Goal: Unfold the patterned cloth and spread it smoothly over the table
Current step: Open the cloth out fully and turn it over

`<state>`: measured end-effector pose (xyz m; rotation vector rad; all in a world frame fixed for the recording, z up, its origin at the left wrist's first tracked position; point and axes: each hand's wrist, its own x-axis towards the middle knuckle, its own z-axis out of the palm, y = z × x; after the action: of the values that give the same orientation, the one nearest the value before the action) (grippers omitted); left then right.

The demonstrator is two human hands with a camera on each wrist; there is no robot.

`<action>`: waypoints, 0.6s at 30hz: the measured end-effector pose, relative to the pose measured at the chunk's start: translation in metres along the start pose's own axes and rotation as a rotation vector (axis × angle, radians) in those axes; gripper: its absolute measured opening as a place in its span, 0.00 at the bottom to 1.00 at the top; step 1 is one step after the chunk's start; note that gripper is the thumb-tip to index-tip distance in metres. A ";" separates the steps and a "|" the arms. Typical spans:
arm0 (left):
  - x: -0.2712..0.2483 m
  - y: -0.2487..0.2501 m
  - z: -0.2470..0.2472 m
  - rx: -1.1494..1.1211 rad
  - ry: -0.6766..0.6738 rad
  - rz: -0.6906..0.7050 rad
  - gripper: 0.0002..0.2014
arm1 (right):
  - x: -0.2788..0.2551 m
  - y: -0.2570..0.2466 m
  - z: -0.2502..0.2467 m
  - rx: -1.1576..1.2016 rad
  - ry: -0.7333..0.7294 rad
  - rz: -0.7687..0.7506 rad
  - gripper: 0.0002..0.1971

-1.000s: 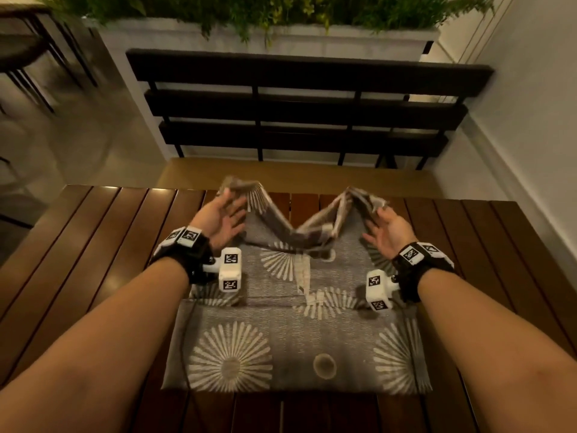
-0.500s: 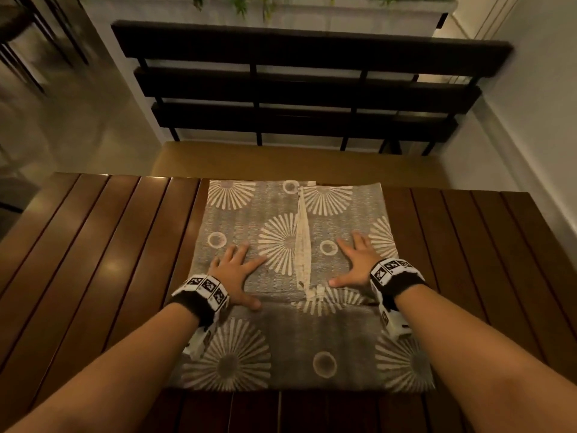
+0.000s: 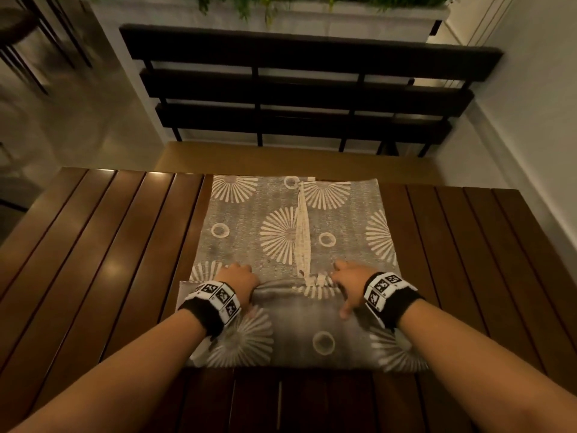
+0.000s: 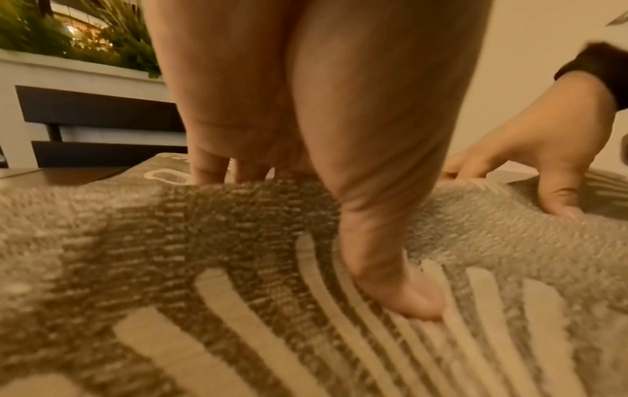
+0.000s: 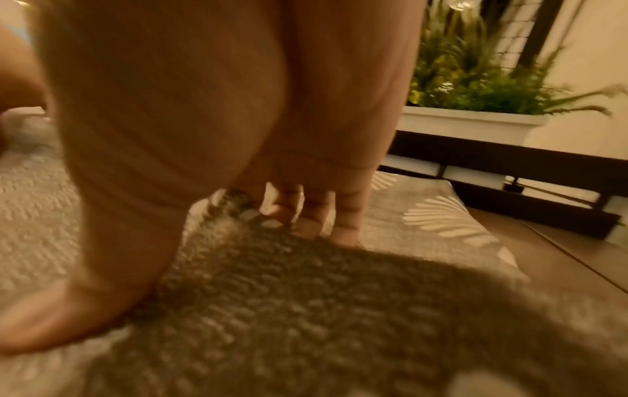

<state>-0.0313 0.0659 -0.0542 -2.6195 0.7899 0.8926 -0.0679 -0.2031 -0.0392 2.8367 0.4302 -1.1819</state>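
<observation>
The patterned cloth [image 3: 249,226], grey with cream sunbursts and rings, lies partly unfolded on the slatted wooden table [image 3: 109,245], reaching from the near edge to the far edge. A raised ridge runs across its middle. My left hand [image 3: 239,282] pinches this ridge, fingers curled on the far side and thumb on the near side. My right hand [image 3: 346,284] pinches it the same way further right. The left wrist view shows my left hand [image 4: 314,239] with cloth [image 4: 136,241] bunched between thumb and fingers. The right wrist view shows my right hand [image 5: 175,271] on the cloth [image 5: 339,322].
Behind the table stands a dark slatted bench [image 3: 296,89] with a tan seat [image 3: 281,157]. A white planter [image 3: 312,23] with green plants sits behind it. A pale wall [image 3: 530,120] runs along the right. Bare table slats lie on both sides of the cloth.
A second ago both hands held a lifted flap; it was laid flat toward the far edge and pressed. Now both hands have drawn back and curled round the middle ridge.
</observation>
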 end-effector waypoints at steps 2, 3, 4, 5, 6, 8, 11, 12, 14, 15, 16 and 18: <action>0.001 0.001 -0.008 0.004 0.057 -0.010 0.20 | 0.000 0.003 -0.005 -0.025 0.039 0.021 0.31; 0.001 0.003 -0.013 0.020 0.098 -0.028 0.17 | -0.001 0.005 -0.008 -0.037 0.073 0.042 0.28; 0.001 0.004 -0.016 0.030 0.132 -0.050 0.16 | -0.003 0.006 -0.009 -0.037 0.106 0.063 0.25; 0.000 0.005 -0.018 0.036 0.158 -0.067 0.15 | -0.005 0.007 -0.009 -0.020 0.134 0.077 0.21; -0.001 0.005 -0.020 0.039 0.182 -0.072 0.15 | -0.007 0.007 -0.010 -0.002 0.162 0.084 0.17; -0.004 0.003 -0.021 0.026 0.219 -0.055 0.11 | -0.012 0.008 -0.009 0.013 0.217 0.085 0.14; -0.012 0.001 -0.017 -0.014 0.247 -0.003 0.07 | -0.023 0.008 -0.004 0.055 0.262 0.091 0.19; -0.015 0.001 -0.015 -0.022 0.262 0.013 0.08 | -0.026 0.006 -0.002 0.073 0.263 0.095 0.22; -0.021 0.000 -0.013 -0.056 0.281 0.037 0.11 | -0.033 0.001 0.001 0.098 0.253 0.092 0.23; -0.024 0.000 -0.012 -0.080 0.278 0.055 0.13 | -0.039 -0.003 0.001 0.111 0.248 0.090 0.22; -0.029 0.000 -0.012 -0.098 0.265 0.077 0.14 | -0.044 -0.007 0.003 0.131 0.253 0.086 0.21; -0.040 0.001 -0.010 -0.102 0.213 0.125 0.15 | -0.053 -0.013 0.011 0.190 0.251 0.091 0.21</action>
<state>-0.0532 0.0777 -0.0209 -2.8147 0.9956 0.7091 -0.1147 -0.2051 -0.0089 3.1436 0.2024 -0.8995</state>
